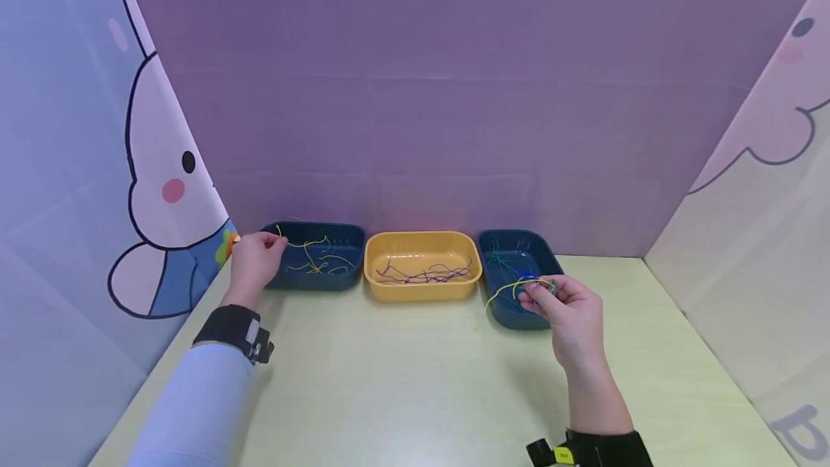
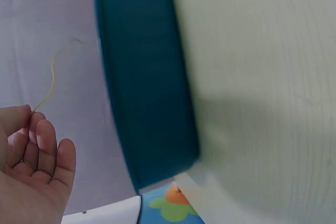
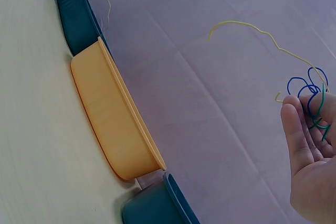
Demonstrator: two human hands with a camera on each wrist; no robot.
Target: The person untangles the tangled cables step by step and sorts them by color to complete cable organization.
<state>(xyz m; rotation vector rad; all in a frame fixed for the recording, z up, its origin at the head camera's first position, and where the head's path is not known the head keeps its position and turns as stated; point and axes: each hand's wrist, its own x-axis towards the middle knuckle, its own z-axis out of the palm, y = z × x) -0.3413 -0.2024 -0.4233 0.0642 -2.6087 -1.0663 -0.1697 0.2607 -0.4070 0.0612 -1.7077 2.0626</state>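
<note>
At the left dark blue bin [image 1: 315, 284], my left hand [image 1: 255, 265] pinches a thin yellow string [image 2: 53, 77] between thumb and forefinger. Its free end hangs over the bin, where more yellow strings [image 1: 315, 266] lie. My right hand [image 1: 573, 312] holds a small tangle of strings between thumb and fingers, above the right dark blue bin [image 1: 514, 318]. A long yellow string [image 3: 273, 38] sticks out of this tangle, along with looped blue string [image 3: 297, 79] and short green string [image 3: 321, 103]. Green strings [image 1: 499, 258] lie inside the right bin.
Between the two blue bins stands a yellow bin [image 1: 421, 292] with several purple strings [image 1: 428, 276] in it. All three bins stand along the back of the pale table [image 1: 389, 380]. A purple cloth [image 1: 415, 92] hangs behind them, with printed panels at both sides.
</note>
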